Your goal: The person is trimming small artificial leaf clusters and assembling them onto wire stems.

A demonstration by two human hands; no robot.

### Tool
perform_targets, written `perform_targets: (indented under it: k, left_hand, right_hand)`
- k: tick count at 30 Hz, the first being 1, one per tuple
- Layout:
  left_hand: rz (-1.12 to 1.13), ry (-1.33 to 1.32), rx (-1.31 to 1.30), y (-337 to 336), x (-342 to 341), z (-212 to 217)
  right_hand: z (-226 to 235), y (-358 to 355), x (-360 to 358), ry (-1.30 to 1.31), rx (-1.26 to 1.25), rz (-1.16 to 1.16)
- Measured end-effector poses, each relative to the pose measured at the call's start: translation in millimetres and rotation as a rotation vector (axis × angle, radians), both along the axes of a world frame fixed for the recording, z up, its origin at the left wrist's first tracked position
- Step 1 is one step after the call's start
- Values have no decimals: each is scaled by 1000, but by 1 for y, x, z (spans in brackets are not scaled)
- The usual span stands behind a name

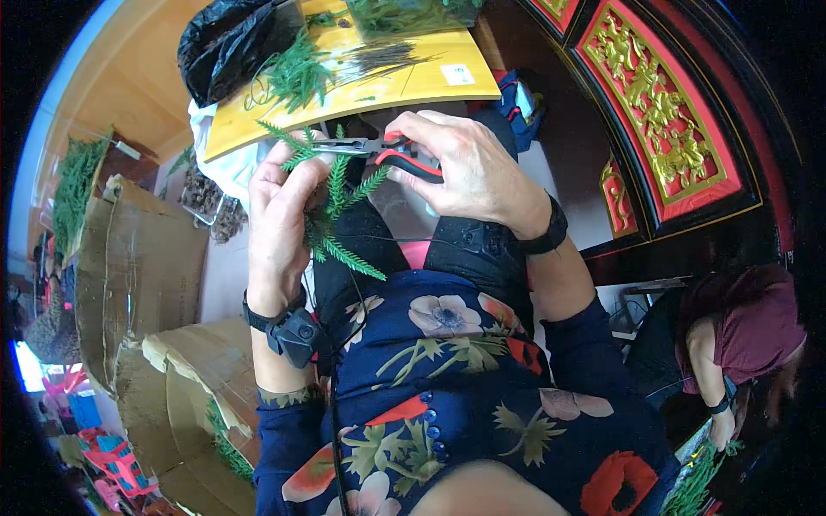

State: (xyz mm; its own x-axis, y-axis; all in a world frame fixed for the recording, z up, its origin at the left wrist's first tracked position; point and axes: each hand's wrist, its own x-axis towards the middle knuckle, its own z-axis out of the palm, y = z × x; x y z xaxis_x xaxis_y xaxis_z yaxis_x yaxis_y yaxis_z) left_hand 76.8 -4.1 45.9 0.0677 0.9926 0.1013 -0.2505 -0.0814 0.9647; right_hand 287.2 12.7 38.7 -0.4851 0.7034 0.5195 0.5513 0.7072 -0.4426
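My left hand point(282, 199) is closed around a green artificial pine sprig point(340, 196) with several needled side twigs fanning out to the right. A brown clump at its lower part shows beside my palm. In my right hand point(478, 170) are long-nose pliers point(411, 165) with red and black handles. Their metal jaws point left and reach in among the twigs, close to my left thumb and fingertips. The jaw tips are partly hidden by green needles, so I cannot tell whether they grip a wire or stem.
A yellow table point(379, 96) ahead carries green sprigs point(298, 73), dark thin wires point(385, 58) and a black plastic bag point(225, 52). Cardboard boxes point(142, 275) stand at left. At lower right, a person in a maroon top point(747, 322) bends over greenery point(695, 486).
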Motion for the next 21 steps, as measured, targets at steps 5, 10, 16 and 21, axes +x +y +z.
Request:
perform_targets:
  k: [5, 10, 16, 21]
  left_hand:
    - [-73, 11, -27, -1, -5, -1]
    - [-64, -5, -48, 2, -6, -3]
    - [-12, 1, -38, -1, 1, 2]
    - [-1, -59, -39, 2, -1, -5]
  right_hand:
    - [0, 2, 2, -13, -146, 105]
    - [1, 1, 2, -39, -110, 43]
    - [-3, 2, -1, -8, -114, 21]
    - [-1, -3, 0, -25, -130, 20]
